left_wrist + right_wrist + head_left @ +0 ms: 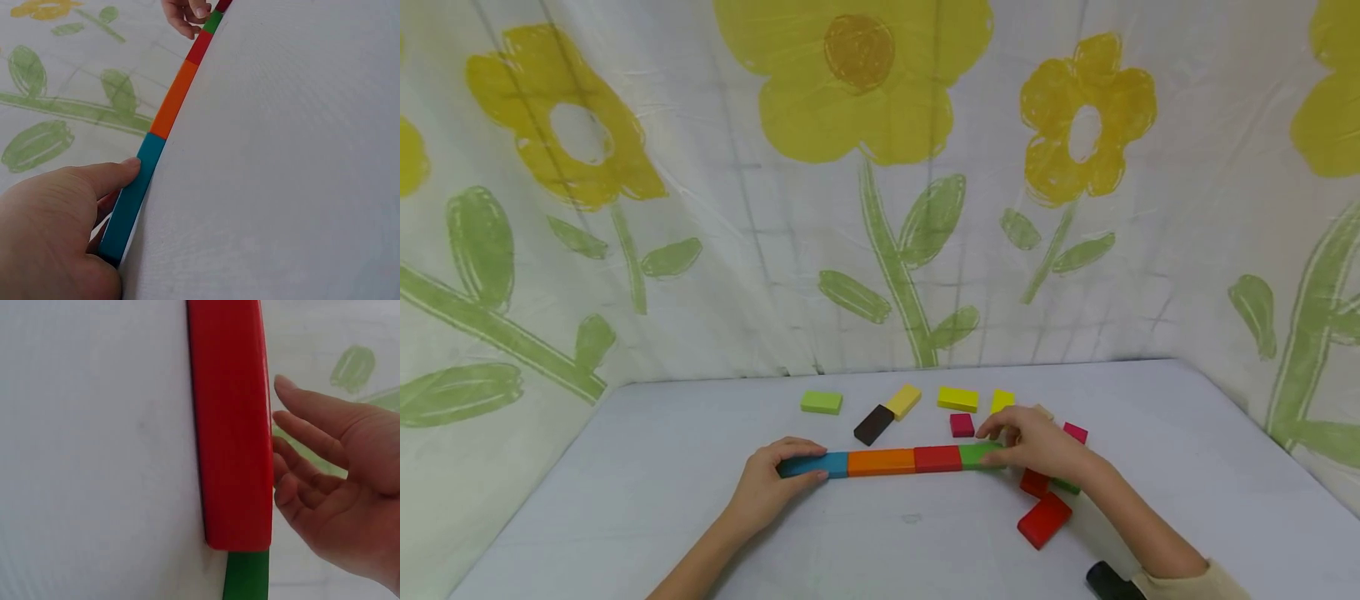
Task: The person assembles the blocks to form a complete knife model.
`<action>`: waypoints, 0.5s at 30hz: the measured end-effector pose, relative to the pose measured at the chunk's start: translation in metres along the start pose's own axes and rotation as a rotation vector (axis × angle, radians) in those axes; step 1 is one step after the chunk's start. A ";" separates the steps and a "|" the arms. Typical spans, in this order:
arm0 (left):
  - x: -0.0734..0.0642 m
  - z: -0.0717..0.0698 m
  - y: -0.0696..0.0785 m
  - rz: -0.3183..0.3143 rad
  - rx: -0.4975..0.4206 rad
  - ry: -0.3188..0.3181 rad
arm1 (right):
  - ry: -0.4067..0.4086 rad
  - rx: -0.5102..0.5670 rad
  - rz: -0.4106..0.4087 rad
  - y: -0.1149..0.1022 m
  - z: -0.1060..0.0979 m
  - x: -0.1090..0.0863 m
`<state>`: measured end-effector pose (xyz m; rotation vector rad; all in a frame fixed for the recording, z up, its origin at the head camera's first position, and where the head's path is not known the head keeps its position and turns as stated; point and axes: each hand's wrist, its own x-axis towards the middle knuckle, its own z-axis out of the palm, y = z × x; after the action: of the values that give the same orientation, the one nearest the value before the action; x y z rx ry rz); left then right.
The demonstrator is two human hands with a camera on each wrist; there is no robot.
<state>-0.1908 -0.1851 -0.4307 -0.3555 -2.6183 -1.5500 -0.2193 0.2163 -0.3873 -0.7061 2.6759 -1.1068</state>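
Note:
A straight row of blocks runs along the table: a blue block (838, 465), an orange block (882, 462), a red block (937, 459) and a green block (976, 454), end to end. My left hand (769, 485) holds the blue block at the left end, thumb on one long side and fingers on the other. At the right end, my right hand (1043, 442) overlaps the green block in the head view. Its thumb and fingers stand apart and relaxed in the right wrist view, with no block seen between them. A large red block (232, 425) hides part of the fingertips there.
Behind the row lie a lime block (822, 402), a black block (874, 425), a pale yellow block (903, 401), a yellow block (958, 398) and a crimson block (962, 425). Loose red blocks (1045, 521) lie beneath the right forearm. A flower-printed curtain (730, 275) hangs behind the table.

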 end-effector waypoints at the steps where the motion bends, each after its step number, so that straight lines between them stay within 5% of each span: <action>1: 0.000 0.000 0.000 0.000 -0.003 0.000 | 0.005 0.001 0.002 0.000 -0.002 -0.001; 15: 0.001 0.001 -0.002 -0.019 0.019 0.002 | 0.064 -0.005 0.065 0.001 -0.024 0.005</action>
<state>-0.1924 -0.1849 -0.4332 -0.3292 -2.6405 -1.5293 -0.2321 0.2299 -0.3706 -0.5896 2.7348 -1.1247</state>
